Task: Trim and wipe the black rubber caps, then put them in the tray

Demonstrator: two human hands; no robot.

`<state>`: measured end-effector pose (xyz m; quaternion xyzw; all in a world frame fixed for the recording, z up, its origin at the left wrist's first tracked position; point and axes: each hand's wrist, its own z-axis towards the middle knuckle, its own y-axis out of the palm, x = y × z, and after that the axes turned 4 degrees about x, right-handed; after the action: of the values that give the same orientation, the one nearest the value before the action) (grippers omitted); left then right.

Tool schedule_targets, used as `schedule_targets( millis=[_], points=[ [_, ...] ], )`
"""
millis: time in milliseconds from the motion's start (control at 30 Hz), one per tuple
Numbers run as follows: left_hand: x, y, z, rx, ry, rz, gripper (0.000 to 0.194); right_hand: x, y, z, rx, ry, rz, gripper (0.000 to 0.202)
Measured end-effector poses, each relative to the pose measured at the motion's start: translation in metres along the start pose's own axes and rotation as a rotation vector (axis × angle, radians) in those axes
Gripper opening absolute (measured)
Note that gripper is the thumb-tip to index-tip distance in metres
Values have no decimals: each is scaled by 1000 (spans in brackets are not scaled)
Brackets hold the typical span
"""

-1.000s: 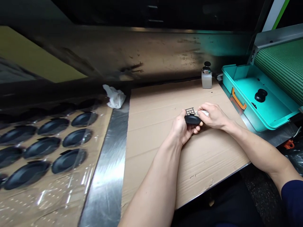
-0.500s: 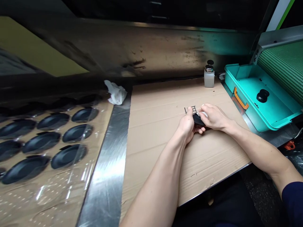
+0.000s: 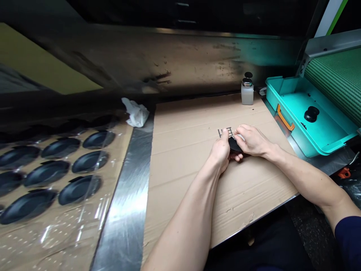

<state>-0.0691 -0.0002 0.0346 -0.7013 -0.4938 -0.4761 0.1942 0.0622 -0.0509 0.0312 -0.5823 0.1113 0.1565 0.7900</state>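
Note:
Over the cardboard sheet (image 3: 180, 162), my left hand (image 3: 221, 152) is closed around a small black round part (image 3: 234, 146), its thumb on the upper edge. My right hand (image 3: 252, 140) is closed too, its fingers pinched against the part's top edge. Something small and white shows between the right fingertips; I cannot make out what it is. Much of the black part is hidden by my fingers. Printed black marks (image 3: 224, 131) show on the cardboard just behind my hands.
At left, several black round parts (image 3: 60, 147) lie under clear plastic. A crumpled white tissue (image 3: 137, 113) sits behind the metal strip. A pump bottle (image 3: 247, 92) stands at the back. The turquoise tray (image 3: 310, 145) at right holds black pieces (image 3: 311, 113), beside a green mesh belt (image 3: 338, 75).
The view has shifted slightly. The black part has tilted a little in my left hand, and my right fingers have moved slightly along its edge.

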Motion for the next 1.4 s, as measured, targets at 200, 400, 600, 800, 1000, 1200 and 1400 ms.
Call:
schedule_targets(
  millis=[200, 400, 600, 800, 1000, 1200, 1400],
  points=[
    [-2, -11, 6, -94, 21, -134, 67, 9, -5, -3, 72, 23, 37, 28],
    [6, -36, 7, -276, 6, -385, 69, 17, -28, -7, 165, 294, -240, 35],
    [7, -44, 17, -273, 80, -528, 50, 7, -24, -12, -77, 156, -332, 40],
    [-4, -35, 27, -157, 149, -591, 36, -2, -1, -11, 145, 155, -212, 40],
    [-9, -37, 31, -147, 84, -582, 37, -28, 16, -13, 58, -107, -215, 39],
    [-7, -38, 29, -166, 111, -554, 29, -1, 9, -8, 130, 211, -322, 43],
    [-11, -30, 20, 145, 585, -194, 67, 7, 9, -15, 82, 202, -314, 37]
  ],
)
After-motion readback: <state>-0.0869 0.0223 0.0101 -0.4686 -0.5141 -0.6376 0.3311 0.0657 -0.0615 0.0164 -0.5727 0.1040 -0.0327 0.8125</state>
